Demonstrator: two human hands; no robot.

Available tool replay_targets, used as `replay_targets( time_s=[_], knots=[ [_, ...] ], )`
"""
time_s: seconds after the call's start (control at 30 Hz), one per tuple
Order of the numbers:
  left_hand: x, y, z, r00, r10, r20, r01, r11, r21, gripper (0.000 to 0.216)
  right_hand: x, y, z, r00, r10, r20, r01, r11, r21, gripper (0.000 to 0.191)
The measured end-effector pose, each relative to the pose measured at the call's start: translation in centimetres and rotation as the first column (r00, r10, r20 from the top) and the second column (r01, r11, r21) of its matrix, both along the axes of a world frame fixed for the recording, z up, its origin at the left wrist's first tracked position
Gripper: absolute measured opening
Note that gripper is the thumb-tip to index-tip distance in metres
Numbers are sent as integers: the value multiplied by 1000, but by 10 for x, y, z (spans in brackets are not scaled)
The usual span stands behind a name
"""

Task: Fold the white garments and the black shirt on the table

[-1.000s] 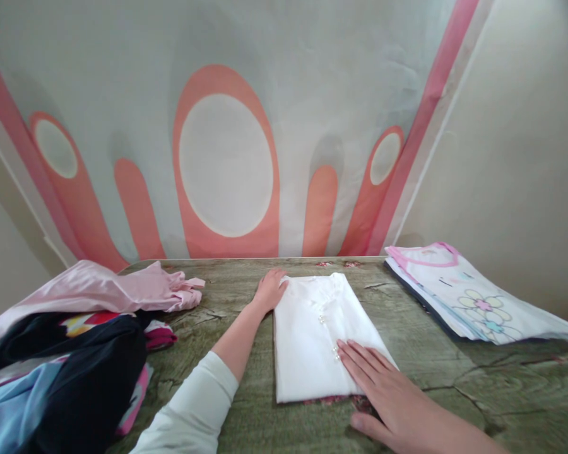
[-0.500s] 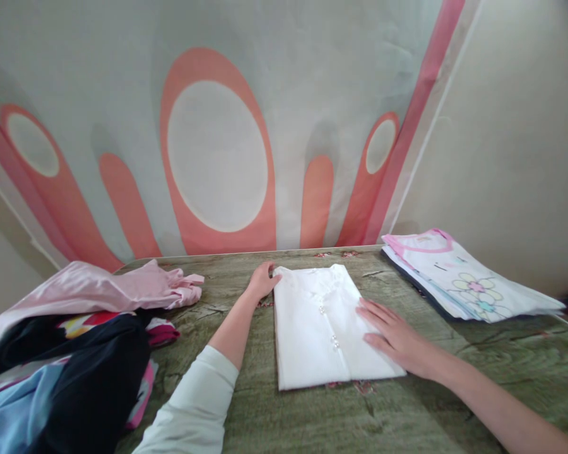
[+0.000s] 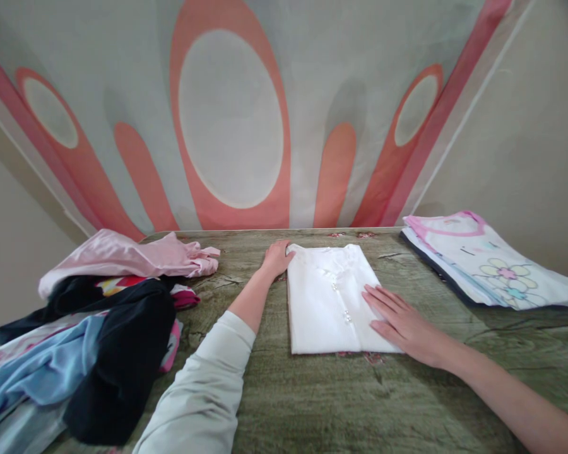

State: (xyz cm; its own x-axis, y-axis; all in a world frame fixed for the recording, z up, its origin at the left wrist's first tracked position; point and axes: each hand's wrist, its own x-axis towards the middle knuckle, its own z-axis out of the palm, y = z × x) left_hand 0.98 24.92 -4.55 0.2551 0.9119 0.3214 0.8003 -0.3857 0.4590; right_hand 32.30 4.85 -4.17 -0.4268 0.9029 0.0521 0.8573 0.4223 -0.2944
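Note:
A white shirt (image 3: pixel 315 309) lies folded into a neat rectangle on the wood-patterned table, with small pearly buttons down its front. At its far left corner is my left hand (image 3: pixel 277 258), thumb over the fabric and fingers curled at the edge; the fingertips are partly hidden. My right hand (image 3: pixel 404 325) rests flat on the right side of the shirt, fingers stretched out and palm down.
To the left is a loose heap of clothes, with a pink garment (image 3: pixel 132 255), a black garment (image 3: pixel 127 359) and a light blue garment (image 3: pixel 57 362). On the right stands a stack of folded shirts (image 3: pixel 515 271), topped by one with a flower print. A wall rises behind the table (image 3: pixel 312 403).
The camera view has shifted, so everything on the table appears slightly higher and most things further right. Both hands keep nearly the same places on the shirt.

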Motion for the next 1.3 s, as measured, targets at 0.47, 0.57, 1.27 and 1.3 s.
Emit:
replay_targets(
  time_s=[0.47,0.57,1.27,1.3],
  knots=[
    [13,-8,22,997,-9,-77,1,995,-104,44,68,38,-3,935,-324,-147,345,927,151,50],
    [16,-8,25,996,2,-89,-13,991,-131,52,61,33,6,907,-366,-210,392,914,101,48],
    [42,-12,61,937,-109,332,307,711,-633,38,31,27,29,530,-495,-689,388,864,-322,23],
    [44,-14,61,901,-82,425,369,660,-655,40,33,27,29,488,-494,-720,358,865,-351,27]
  ],
)
